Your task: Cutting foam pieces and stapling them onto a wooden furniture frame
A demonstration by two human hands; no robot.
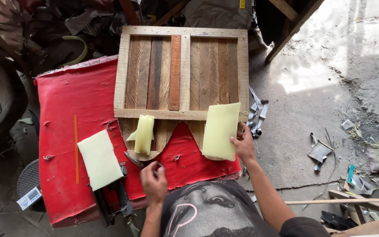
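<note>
A wooden panel frame (181, 70) lies on a red cloth-covered table (75, 105). My right hand (243, 143) grips the right edge of a pale yellow foam sheet (219, 130) resting over the frame's lower right part. My left hand (153, 181) is closed around the handles of scissors (136, 160), whose blades point up and left near the frame's curved lower piece. A rolled foam piece (144, 134) lies on the frame's lower rail. Another flat foam piece (99, 159) rests on the red cloth at the left.
An orange ruler (76, 149) lies along the red cloth's left side. A black tool (112, 202) sits at the table's near edge. Grey strap scraps (256, 115) and debris lie on the concrete floor (321, 96) to the right. Wooden slats (356, 202) lie at lower right.
</note>
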